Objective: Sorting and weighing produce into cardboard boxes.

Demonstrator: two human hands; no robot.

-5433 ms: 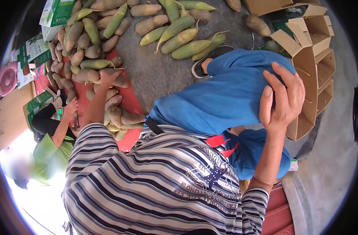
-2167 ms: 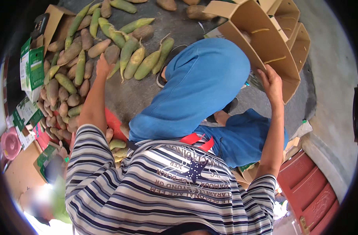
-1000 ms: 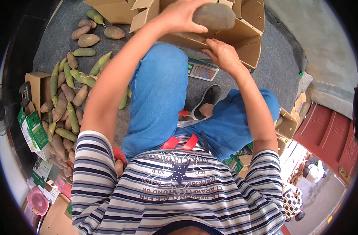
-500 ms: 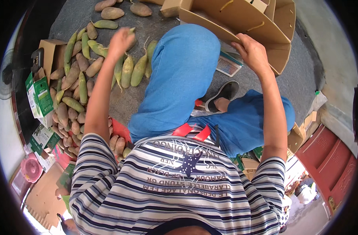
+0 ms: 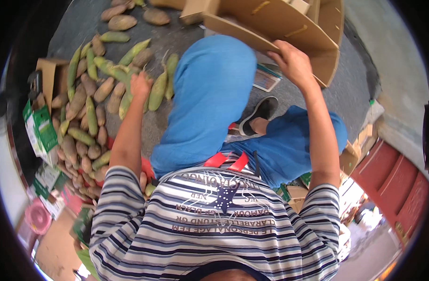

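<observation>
My left hand (image 5: 141,85) is closed around the upper end of a green radish, mostly hidden under the fingers, in a row on the dark floor. Beside it lies another green radish (image 5: 158,91), with one more (image 5: 171,75) near my knee. Left of the hand, long green radishes (image 5: 112,70) are mixed with brown sweet-potato-like roots (image 5: 103,90). My right hand (image 5: 293,63) grips the near edge of an open cardboard box (image 5: 270,28), fingers bent over its rim. Cords hang from the box's walls.
A flat clear-lidded case (image 5: 266,78) lies under the box's near edge. Green-and-white cartons (image 5: 40,126) and a pink fan (image 5: 37,216) stand at left. My bent blue-trousered knee (image 5: 214,70) rises between the hands. A red door (image 5: 388,182) is at right.
My left hand has come down toward me, onto the row of radishes. A green radish now lies farther off, where the hand was. My right hand remains on the box edge.
</observation>
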